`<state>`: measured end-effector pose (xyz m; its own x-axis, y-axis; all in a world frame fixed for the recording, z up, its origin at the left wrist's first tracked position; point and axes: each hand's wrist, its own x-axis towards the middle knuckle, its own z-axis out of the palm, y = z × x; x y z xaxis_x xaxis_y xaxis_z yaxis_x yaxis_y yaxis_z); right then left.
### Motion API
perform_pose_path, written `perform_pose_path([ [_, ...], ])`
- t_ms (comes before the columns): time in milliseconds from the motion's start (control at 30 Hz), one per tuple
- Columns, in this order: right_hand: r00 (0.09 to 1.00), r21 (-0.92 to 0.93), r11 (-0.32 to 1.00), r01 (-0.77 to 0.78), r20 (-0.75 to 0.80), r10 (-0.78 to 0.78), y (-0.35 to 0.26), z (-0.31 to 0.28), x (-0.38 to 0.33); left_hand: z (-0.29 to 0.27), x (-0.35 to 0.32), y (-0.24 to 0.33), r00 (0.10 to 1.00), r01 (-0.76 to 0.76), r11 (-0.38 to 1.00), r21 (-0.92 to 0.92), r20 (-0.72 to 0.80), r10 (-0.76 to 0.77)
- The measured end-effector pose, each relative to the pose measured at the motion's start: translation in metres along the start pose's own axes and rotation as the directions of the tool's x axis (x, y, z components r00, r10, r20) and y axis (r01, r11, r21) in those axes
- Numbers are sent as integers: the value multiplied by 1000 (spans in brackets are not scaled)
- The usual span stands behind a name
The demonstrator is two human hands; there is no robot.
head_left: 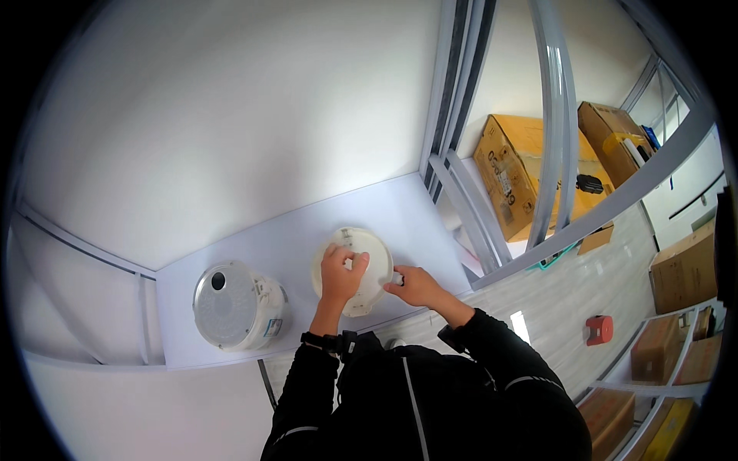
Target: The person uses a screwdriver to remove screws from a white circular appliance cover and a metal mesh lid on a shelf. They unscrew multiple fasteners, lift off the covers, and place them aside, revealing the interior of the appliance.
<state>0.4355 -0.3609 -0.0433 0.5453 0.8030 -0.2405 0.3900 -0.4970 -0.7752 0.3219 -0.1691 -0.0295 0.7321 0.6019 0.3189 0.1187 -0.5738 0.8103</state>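
Observation:
A round cream-white tub (371,286) sits on the pale shelf in front of me, seen from above with small tabs at its rim. My left hand (340,270) rests on its top with the fingers curled in; what they grip, if anything, is hidden under the hand. At the right rim my right hand (417,287) pinches a small pale part of the tub between thumb and fingers. To the left stands a white bucket (231,306) with a greyish round lid, a black round spot on it and a label on its side.
The pale shelf (307,209) backs onto a white wall and has a grey metal frame (555,115) at its right. Beyond are a large yellow-brown carton (516,165), a red stool (599,329) on the floor and shelves with several cartons (656,349).

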Motion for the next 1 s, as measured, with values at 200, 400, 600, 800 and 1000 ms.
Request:
perform_pose_path([
  [200,987,-5,1000,10,-162,-11,-6,0,-3,21,-7,8,850,431,478,-765,168,-499],
  [400,959,292,936,194,-259,-118,-15,-29,-20,24,-12,26,821,512,27,-859,480,-309],
  [600,954,282,941,186,-280,-105,3,-31,-31,50,-19,36,801,556,93,-826,502,-327],
  [800,905,146,984,-100,-397,150,34,-36,-53,62,-26,41,964,-211,977,-16,160,210],
  [1000,878,90,981,-174,-436,196,74,-29,-63,78,-33,40,879,-439,859,262,322,351],
])
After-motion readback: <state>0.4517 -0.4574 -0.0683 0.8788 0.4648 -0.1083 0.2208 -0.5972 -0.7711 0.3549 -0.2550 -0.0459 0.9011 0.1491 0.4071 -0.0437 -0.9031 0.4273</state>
